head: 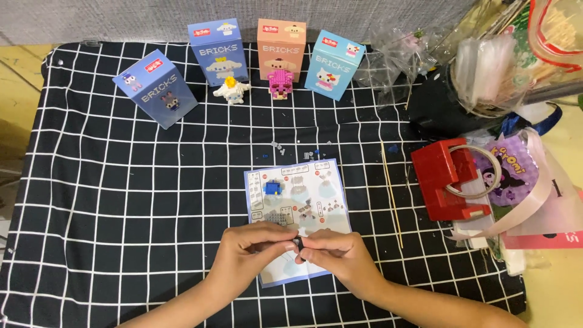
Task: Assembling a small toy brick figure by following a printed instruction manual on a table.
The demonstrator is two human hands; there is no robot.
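Observation:
My left hand and my right hand meet above the lower part of a pale blue instruction sheet. Between their fingertips they pinch one small dark brick piece; its shape is too small to tell. A small blue brick build rests on the sheet's upper left. Tiny loose bricks are scattered just beyond the sheet's top edge.
The black cloth with a white grid covers the table. At the back stand several toy boxes, a white figure and a pink figure. A thin wooden stick, a red block and plastic bags lie to the right.

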